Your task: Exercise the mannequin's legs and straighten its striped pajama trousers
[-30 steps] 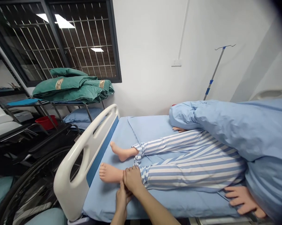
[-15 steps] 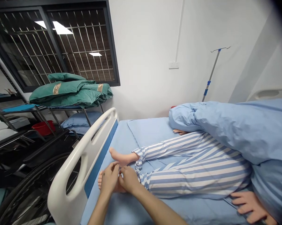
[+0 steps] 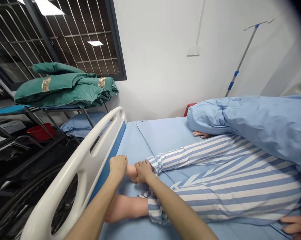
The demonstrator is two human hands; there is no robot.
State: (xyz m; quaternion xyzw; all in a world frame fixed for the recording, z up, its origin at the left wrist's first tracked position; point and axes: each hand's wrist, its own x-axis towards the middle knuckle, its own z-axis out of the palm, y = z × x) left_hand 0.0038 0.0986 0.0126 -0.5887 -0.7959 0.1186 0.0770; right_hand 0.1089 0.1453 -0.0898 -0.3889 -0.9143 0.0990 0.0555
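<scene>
A figure in blue-and-white striped trousers point(image 3: 222, 190) lies on the bed, legs toward the left end. My left hand point(image 3: 118, 166) is closed around the front of the far foot point(image 3: 131, 172), hiding its toes. Wrapped over the ankle of that same leg is my right hand point(image 3: 143, 171), close to the trouser cuff. The near foot point(image 3: 120, 208) rests bare on the light blue sheet, partly behind my left forearm, and no hand is on it.
A white bed end board point(image 3: 90, 156) stands just left of the feet. A blue quilt point(image 3: 260, 126) covers the figure's upper part. Beyond are green folded bedding point(image 3: 62, 88), a red basin point(image 3: 41, 131), a wheelchair wheel point(image 3: 17, 200) and a drip stand point(image 3: 242, 58).
Both hands have moved from the near foot to the far one, the left now gripping its front and the right its ankle. The view has shifted closer and tilted down.
</scene>
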